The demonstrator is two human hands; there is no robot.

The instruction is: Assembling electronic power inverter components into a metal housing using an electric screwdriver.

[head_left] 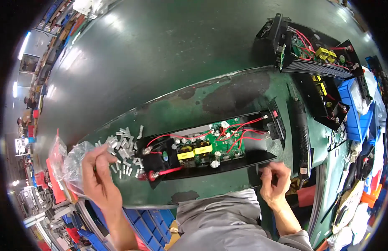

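Observation:
In front of me an open black metal casing lies lengthwise. It holds a green circuit board, yellow transformers and red wires. My left hand is raised beside the casing's left end, its fingers curled together at the edge of a pile of small whitish sleeves. Whatever it pinches is too small to make out. At the casing's near right corner, my right hand has thumb and fingers closed; what lies between them cannot be made out.
A black power screwdriver lies right of the casing. Further right are another casing with wired boards, a dark casing below it and a blue bin. Clear plastic bags lie at the left.

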